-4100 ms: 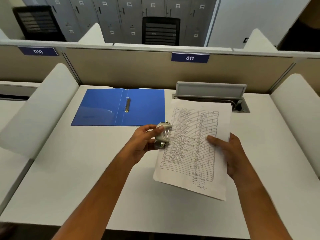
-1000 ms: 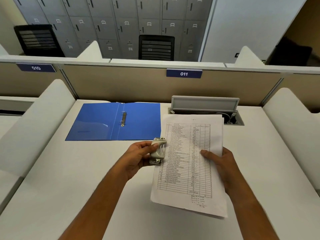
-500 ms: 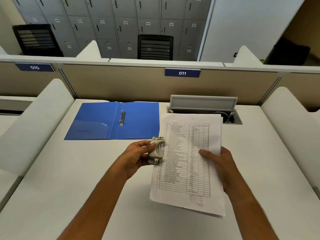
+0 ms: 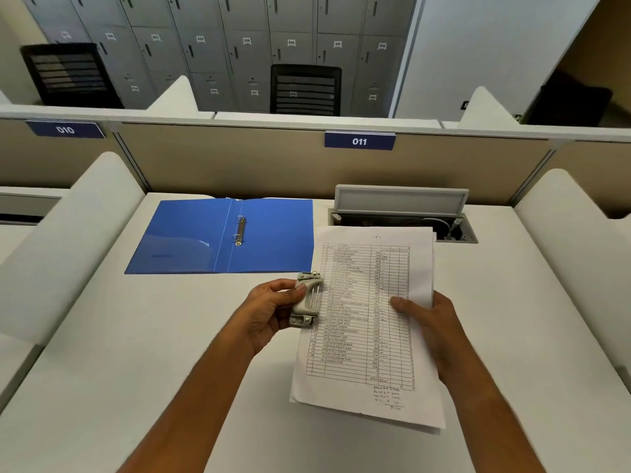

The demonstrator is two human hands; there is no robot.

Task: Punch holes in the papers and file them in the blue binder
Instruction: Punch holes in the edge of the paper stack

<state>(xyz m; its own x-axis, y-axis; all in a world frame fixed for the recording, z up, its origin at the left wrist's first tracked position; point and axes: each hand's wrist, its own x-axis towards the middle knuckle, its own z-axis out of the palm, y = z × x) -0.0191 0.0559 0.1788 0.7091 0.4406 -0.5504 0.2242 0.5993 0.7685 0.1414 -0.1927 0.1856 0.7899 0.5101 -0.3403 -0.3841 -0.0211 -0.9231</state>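
Nearby, blue binder point(image 4: 191, 238) beside cable hatch point(image 4: 401, 199).

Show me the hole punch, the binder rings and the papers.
hole punch point(image 4: 308, 302), head view, on its grey lever.
binder rings point(image 4: 240, 231), head view, on the metal strip.
papers point(image 4: 358, 353), head view, on the printed table.

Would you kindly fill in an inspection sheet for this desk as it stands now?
Surface: white desk.
Job's things: blue binder lies open flat; papers show a printed table; hole punch sits at their left edge.
Clutter: nothing seen.
Grips: left hand grips the hole punch; right hand holds the papers.
Cables: white cable inside the open cable hatch.
Surroundings: partition labelled 011, grey lockers, black chair.
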